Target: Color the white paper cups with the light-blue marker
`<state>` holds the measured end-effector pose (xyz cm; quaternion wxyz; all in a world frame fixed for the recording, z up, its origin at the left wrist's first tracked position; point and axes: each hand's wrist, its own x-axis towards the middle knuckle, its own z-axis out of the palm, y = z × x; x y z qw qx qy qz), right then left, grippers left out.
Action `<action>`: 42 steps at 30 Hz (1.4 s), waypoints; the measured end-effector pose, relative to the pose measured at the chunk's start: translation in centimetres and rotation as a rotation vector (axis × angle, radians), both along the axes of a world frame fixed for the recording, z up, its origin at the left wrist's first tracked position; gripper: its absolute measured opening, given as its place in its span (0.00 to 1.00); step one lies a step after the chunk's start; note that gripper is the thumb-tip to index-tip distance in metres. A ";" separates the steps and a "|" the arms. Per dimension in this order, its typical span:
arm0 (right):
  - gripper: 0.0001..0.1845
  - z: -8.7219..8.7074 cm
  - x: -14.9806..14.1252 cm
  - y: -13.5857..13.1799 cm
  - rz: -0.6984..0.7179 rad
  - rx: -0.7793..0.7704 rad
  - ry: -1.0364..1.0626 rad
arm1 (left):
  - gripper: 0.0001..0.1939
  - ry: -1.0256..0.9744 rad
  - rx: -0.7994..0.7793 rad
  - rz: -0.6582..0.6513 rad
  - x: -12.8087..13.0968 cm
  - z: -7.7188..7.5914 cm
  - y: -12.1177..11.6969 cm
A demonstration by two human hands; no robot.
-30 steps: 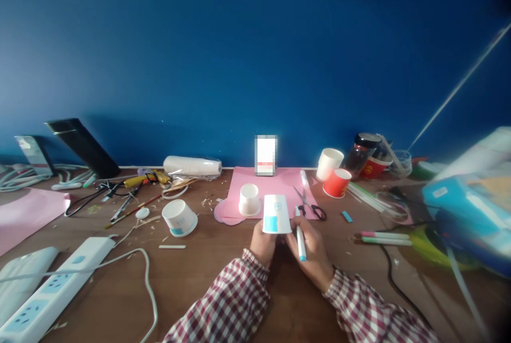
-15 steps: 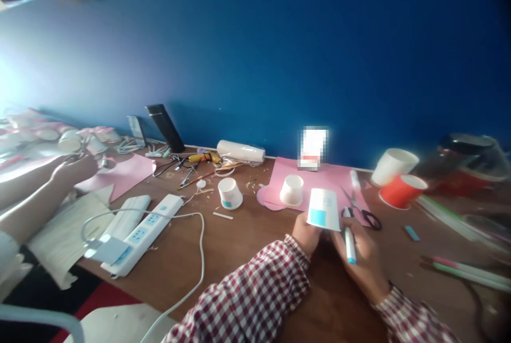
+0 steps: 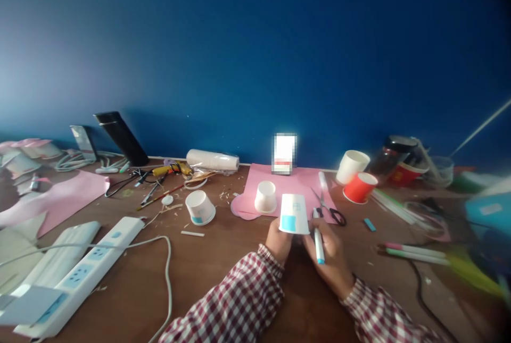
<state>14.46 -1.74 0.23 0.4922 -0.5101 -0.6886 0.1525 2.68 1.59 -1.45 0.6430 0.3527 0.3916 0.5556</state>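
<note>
Craft workspace, cluttered wooden table (image 3: 231,279), pink paper (image 3: 253,186), scissors (image 3: 328,208), markers (image 3: 417,253)

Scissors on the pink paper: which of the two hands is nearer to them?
The right hand, holding the pen, just this side of the scissors. The left hand is farther off, to their left, at the cup.

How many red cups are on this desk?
2: a red cup just in front of the rightmost white cup, and a second red cup farther right, beside the dark-lidded jar. More could be hidden.
</note>
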 end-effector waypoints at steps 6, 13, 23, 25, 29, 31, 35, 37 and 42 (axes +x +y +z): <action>0.04 -0.2 0.2 0.0 0.012 -0.027 0.012 | 0.12 -0.043 -0.028 0.001 0.1 -0.2 0.0; 0.11 0.0 0.2 0.3 0.003 -0.083 0.079 | 0.07 -0.131 -0.067 0.012 0.0 -0.3 0.2; 0.10 -0.2 0.4 0.2 -0.041 -0.027 0.066 | 0.09 -0.107 -0.085 -0.020 0.0 0.2 0.1; 0.09 -0.2 0.4 0.2 -0.042 -0.018 0.059 | 0.09 -0.099 -0.086 -0.031 0.0 0.3 0.1; 0.07 -0.3 0.5 0.3 -0.045 -0.004 0.054 | 0.11 -0.097 -0.091 -0.044 0.0 0.6 0.0; 0.07 -0.2 0.5 0.3 -0.041 -0.001 0.062 | 0.12 -0.095 -0.085 -0.054 -0.1 0.7 0.0; 0.07 -0.1 0.4 0.1 -0.029 -0.027 0.078 | 0.13 -0.072 -0.063 -0.070 -0.1 0.3 0.1; 0.07 -0.1 0.4 0.1 -0.020 -0.053 0.093 | 0.13 -0.058 -0.055 -0.075 -0.2 -0.1 0.2; 0.06 -0.2 0.4 0.0 -0.001 -0.079 0.118 | 0.10 -0.042 -0.031 -0.077 -0.3 -1.1 0.4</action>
